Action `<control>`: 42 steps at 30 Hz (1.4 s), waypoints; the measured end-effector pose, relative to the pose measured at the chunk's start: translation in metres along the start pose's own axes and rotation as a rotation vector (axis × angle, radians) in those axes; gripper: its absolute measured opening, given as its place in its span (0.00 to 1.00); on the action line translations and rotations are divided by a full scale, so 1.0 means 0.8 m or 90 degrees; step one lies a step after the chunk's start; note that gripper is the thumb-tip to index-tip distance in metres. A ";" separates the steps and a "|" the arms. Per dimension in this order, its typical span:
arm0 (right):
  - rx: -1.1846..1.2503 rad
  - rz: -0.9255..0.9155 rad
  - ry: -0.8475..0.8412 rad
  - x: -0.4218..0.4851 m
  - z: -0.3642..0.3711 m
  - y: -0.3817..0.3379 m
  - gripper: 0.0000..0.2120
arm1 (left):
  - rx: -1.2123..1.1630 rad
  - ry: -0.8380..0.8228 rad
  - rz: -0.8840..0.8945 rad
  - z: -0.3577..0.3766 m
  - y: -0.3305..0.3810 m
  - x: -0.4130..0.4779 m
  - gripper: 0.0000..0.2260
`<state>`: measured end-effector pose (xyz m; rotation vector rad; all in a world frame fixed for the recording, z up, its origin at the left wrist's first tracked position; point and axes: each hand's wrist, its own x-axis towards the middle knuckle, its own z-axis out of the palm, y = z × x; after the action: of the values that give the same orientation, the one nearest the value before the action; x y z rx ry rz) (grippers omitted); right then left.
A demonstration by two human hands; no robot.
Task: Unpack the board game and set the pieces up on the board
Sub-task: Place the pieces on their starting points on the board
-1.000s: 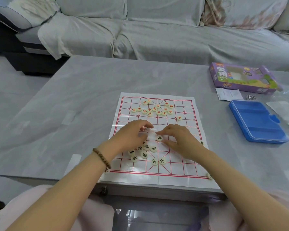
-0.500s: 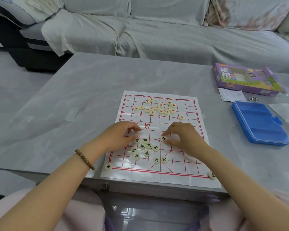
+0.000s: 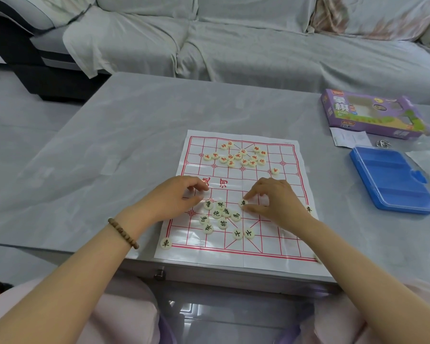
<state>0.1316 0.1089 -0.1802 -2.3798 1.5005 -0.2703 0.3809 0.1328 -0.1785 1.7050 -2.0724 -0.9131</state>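
Observation:
A white paper board with a red grid lies on the grey table. Several red-lettered pieces cluster on its far half, and one more sits alone to their right. Several black-lettered pieces lie loose on the near half. Single black pieces sit at the near left corner and the right edge. My right hand pinches a black piece on the board with thumb and forefinger. My left hand has its fingers curled over the board's left columns, hiding whatever is under them.
A blue plastic case lies right of the board. Behind it are the purple game box, a paper slip and a small metal item. Clear plastic wrap is at the far right. A covered sofa stands beyond the table.
My left hand has slid from the board's middle to its left columns. My right hand has stayed on the same black piece near the centre line.

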 end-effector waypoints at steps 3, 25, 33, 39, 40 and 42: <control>-0.002 -0.002 -0.003 -0.001 0.001 0.000 0.11 | 0.006 0.008 0.007 0.002 0.002 -0.001 0.11; 0.121 -0.081 -0.207 0.052 -0.008 -0.055 0.10 | -0.001 0.018 -0.017 -0.008 -0.004 -0.009 0.07; 0.159 -0.058 -0.224 0.061 -0.006 -0.054 0.08 | 0.062 0.035 -0.006 -0.011 -0.011 -0.008 0.14; 0.182 -0.054 -0.211 0.062 -0.004 -0.055 0.08 | 0.122 -0.016 -0.020 -0.009 -0.015 -0.009 0.19; 0.181 -0.055 -0.225 0.061 -0.005 -0.055 0.09 | 0.125 -0.021 -0.021 -0.008 -0.015 -0.009 0.19; 0.168 -0.059 -0.242 0.060 -0.005 -0.054 0.10 | 0.130 -0.023 -0.022 -0.006 -0.014 -0.009 0.20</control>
<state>0.1875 0.0824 -0.1611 -2.1429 1.1099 -0.0284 0.3945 0.1370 -0.1810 1.8428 -2.2330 -0.7703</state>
